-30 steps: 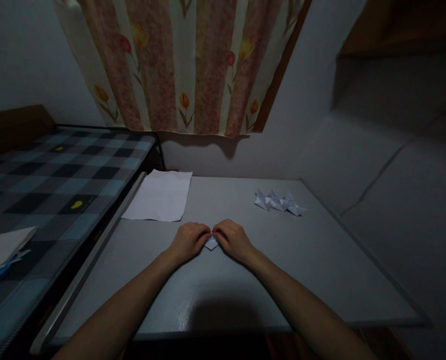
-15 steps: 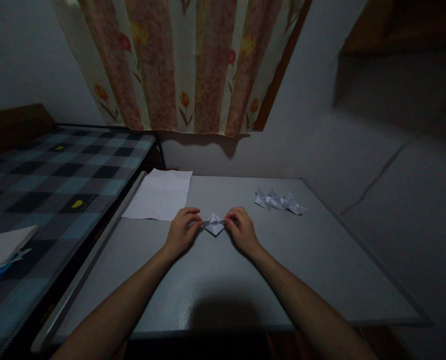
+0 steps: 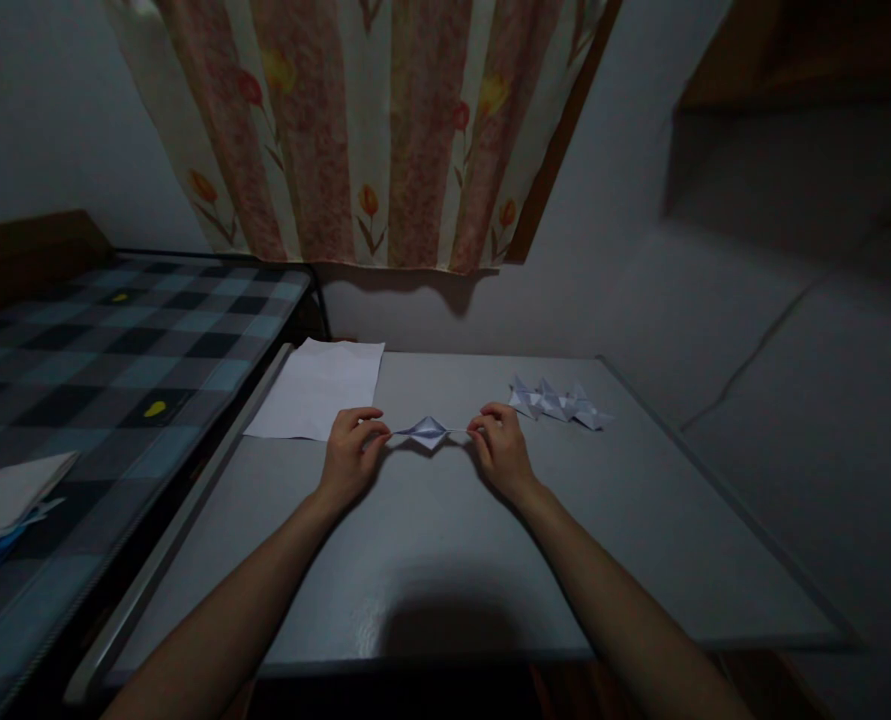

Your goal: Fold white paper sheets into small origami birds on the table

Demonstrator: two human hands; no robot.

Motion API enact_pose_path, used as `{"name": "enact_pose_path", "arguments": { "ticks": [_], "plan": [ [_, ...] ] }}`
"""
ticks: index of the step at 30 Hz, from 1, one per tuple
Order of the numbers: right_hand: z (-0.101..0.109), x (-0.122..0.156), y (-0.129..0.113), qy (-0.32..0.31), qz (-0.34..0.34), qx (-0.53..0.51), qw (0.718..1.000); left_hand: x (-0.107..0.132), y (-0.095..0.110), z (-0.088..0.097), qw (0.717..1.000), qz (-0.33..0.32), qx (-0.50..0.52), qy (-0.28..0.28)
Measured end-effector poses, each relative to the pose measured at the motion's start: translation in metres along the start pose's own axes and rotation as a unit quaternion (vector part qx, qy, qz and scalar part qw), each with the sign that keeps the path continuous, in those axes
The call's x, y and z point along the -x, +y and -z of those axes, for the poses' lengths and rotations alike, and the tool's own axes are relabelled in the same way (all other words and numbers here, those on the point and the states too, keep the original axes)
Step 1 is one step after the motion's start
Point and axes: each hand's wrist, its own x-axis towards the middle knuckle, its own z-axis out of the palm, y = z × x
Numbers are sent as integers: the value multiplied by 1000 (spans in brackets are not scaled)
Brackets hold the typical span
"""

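Between my two hands a folded white paper boat (image 3: pixel 428 433) is stretched out sideways, its middle opened into a shallow hollow. My left hand (image 3: pixel 351 455) pinches its left tip between thumb and fingers. The right tip is pinched the same way by my right hand (image 3: pixel 503 450). Just past my right hand, several finished-looking folded paper pieces (image 3: pixel 554 400) stand in a row with points upward. A white sheet of paper (image 3: pixel 317 390) lies flat beyond my left hand.
The pale table (image 3: pixel 430 540) has a raised left edge. A bed with a checked cover (image 3: pixel 190 330) stands along its left, with folded cloth or paper (image 3: pixel 14 495) on it. A floral curtain (image 3: pixel 370 130) hangs over the wall behind; a wooden shelf (image 3: pixel 805 60) juts out upper right.
My hands have moved apart, left and right, pulling the folded paper wider. Its pointed centre has opened and flattened into a long boat-like shape. The other papers have stayed in place.
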Motion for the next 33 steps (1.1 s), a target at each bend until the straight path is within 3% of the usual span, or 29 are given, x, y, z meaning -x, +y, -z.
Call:
{"name": "enact_pose_path", "arguments": {
  "ticks": [8, 13, 17, 25, 29, 33],
  "plan": [
    [10, -2, 9, 34, 68, 90, 993, 0, -1, 2, 998, -41, -21, 29],
    [15, -4, 9, 55, 61, 92, 992, 0, 1, 2, 997, -36, -23, 63],
    [14, -4, 8, 62, 64, 99, 991, 1, -1, 1, 998, -24, -23, 48],
    [2, 0, -5, -24, 64, 83, 994, 3, -1, -3, 1000, -29, 2, -1],
    [4, -2, 0, -15, 29, 108, 994, 1, 1, -1, 999, -26, 13, 17],
    [14, -5, 21, 30, -32, 155, 987, 1, 2, 0, 1000, -15, 13, 8]
  ]
}}
